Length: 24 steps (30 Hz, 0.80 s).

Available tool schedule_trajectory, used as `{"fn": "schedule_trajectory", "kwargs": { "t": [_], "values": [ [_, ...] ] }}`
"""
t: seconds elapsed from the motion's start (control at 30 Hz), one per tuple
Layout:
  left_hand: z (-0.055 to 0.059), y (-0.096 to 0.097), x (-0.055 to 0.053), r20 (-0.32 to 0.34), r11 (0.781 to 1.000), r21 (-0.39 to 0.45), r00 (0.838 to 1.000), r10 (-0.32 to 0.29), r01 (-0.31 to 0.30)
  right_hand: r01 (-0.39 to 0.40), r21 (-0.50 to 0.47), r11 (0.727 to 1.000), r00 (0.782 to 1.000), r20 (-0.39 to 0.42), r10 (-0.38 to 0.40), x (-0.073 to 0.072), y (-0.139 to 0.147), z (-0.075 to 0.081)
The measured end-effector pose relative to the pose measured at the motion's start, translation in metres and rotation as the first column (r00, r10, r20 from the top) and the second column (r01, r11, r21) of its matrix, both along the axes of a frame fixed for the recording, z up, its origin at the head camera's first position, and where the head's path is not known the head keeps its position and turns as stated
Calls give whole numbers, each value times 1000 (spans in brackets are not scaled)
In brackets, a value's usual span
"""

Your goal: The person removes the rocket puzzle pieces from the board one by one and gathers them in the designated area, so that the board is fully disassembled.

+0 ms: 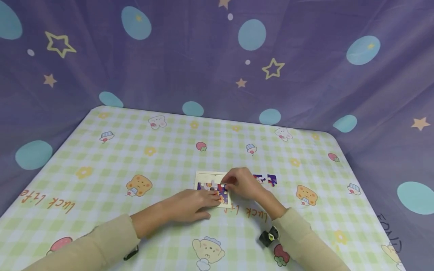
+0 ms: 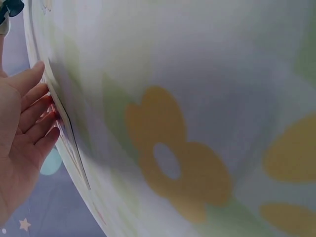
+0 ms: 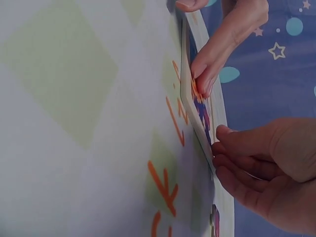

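Note:
A small jigsaw puzzle (image 1: 222, 198) in a cream tray (image 1: 205, 177) lies on the table, its lower part filled with purple, red and yellow pieces and its upper part bare. My left hand (image 1: 193, 203) reaches over from the left, with extended fingertips resting on the pieces; the left wrist view shows the same hand (image 2: 29, 108) spread along the tray. At the tray's right side, my right hand (image 1: 242, 183) pinches a puzzle piece, mostly hidden by the fingers. In the right wrist view the thumb and curled fingers of this hand (image 3: 266, 168) meet right at the tray's edge.
Two loose puzzle pieces, a white and purple one (image 1: 259, 178) and a purple one (image 1: 272, 180), lie right of the tray. A green-and-white checked cloth (image 1: 176, 158) with cartoon prints covers the table. Behind hangs a purple curtain (image 1: 203, 56).

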<state>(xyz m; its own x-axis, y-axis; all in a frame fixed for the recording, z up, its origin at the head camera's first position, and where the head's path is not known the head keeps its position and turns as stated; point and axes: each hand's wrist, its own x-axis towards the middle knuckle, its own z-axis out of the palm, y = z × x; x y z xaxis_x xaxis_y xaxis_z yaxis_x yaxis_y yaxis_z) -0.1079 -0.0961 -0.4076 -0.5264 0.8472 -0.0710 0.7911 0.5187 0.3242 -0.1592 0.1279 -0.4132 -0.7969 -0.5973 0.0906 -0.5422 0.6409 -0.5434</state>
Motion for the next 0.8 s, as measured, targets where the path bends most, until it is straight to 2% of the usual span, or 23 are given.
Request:
{"fn": "schedule_trajectory", "kwargs": {
  "t": [0.33, 0.53, 0.8],
  "values": [
    [-3, -2, -1, 83, 998, 47, 996, 34, -38, -7, -17, 1000, 1000, -1, 7, 4, -4, 3],
    [-3, -2, -2, 102, 997, 61, 994, 31, -37, 17, -32, 999, 1000, 25, -17, 4, -5, 6],
    [-3, -2, -2, 105, 998, 61, 994, 26, -33, 93, -80, 992, 988, 132, -82, 6, -9, 3]
  ]
}}
